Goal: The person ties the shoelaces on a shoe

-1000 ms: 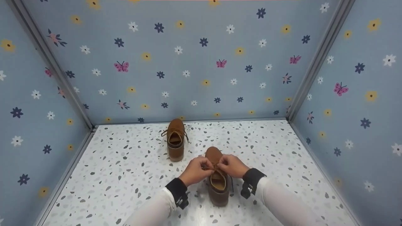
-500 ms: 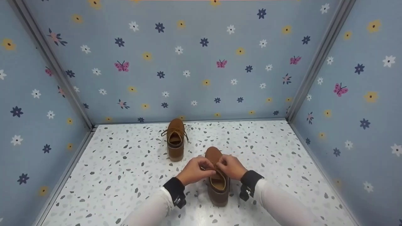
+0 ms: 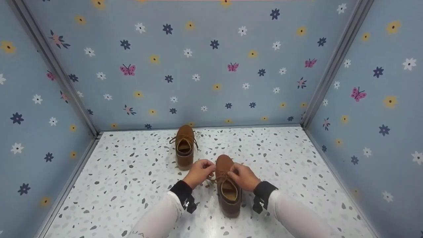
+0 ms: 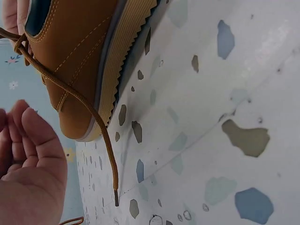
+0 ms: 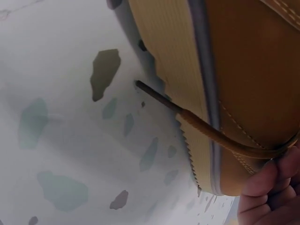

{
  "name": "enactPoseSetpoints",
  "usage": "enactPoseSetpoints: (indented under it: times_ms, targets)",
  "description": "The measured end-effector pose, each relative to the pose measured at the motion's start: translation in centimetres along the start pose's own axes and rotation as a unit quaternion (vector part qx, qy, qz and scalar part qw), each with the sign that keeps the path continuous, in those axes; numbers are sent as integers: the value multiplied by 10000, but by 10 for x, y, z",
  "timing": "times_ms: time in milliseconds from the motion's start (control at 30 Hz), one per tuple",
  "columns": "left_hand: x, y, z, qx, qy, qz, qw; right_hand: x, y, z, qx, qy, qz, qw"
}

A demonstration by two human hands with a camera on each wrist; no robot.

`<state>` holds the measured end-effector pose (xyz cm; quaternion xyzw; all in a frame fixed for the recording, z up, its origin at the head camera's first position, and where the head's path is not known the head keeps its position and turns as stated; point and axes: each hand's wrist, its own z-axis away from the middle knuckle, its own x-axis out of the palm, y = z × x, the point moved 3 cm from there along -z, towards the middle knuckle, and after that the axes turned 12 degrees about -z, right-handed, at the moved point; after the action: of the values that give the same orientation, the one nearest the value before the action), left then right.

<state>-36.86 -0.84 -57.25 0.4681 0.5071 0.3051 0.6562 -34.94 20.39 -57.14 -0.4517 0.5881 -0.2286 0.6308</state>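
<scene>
A brown lace-up shoe (image 3: 228,190) stands on the floor, toe pointing away from me. Just left of its lacing, my left hand (image 3: 199,172) hovers with loosely bent fingers and nothing between them. In the left wrist view a brown shoelace (image 4: 80,97) hangs free down the shoe's side, its dark tip at the floor, apart from that hand (image 4: 35,164). My right hand (image 3: 245,177) pinches the lace at the shoe's throat. The right wrist view has this lace (image 5: 225,140) running from the fingertips across the sole, its dark end loose.
A second brown shoe (image 3: 185,150) stands farther back to the left, near the rear wall, its laces spread to both sides. Blue flowered panels (image 3: 211,66) enclose the speckled white floor (image 3: 138,185) at the back and both sides.
My left hand has moved from over the lacing to the shoe's left side and let the lace go. The right hand stays at the lacing. Both shoes keep their places.
</scene>
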Motion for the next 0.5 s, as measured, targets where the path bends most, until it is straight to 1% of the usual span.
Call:
enactPoseSetpoints:
  times_ms: [133,200,333,500]
  targets:
    - [6,1,-1,-57,-419,-341,9985,0,1,0,-150,29,-16,9999]
    - [9,1,-1,-54,-598,-421,9973,0,1,1,-252,49,13,9997]
    - [14,2,-2,-41,-792,-518,9955,2,1,2,-407,133,57,9991]
    - [17,2,-3,-164,-1032,-590,9928,3,1,4,-348,217,-17,9992]
